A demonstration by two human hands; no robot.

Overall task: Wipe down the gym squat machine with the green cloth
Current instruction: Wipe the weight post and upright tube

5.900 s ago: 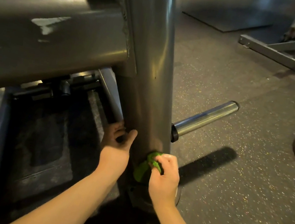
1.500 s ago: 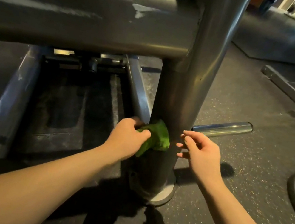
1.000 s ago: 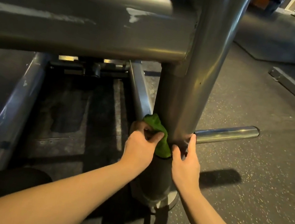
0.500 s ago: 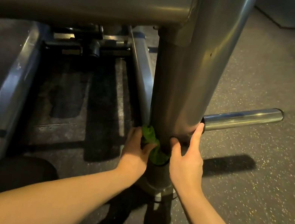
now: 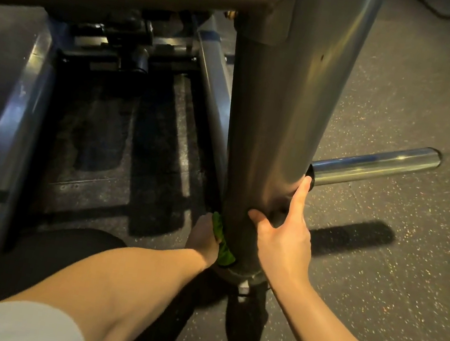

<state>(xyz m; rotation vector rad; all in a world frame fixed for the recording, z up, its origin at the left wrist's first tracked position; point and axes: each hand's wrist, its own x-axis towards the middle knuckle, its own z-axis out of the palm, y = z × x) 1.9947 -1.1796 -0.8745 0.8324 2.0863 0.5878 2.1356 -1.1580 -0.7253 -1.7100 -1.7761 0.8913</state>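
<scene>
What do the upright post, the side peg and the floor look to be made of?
The upright post looks like painted steel: grey satin, soft highlights. The side peg is probably chromed steel: mirror-bright reflections. The floor seems rubber matting: matte dark with pale flecks.

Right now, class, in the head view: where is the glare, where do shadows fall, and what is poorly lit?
Head view: glare streaks the upright post and chrome peg; the peg's hard shadow crosses the speckled floor; the green cloth, against the left hand, sits in dim light.
</scene>
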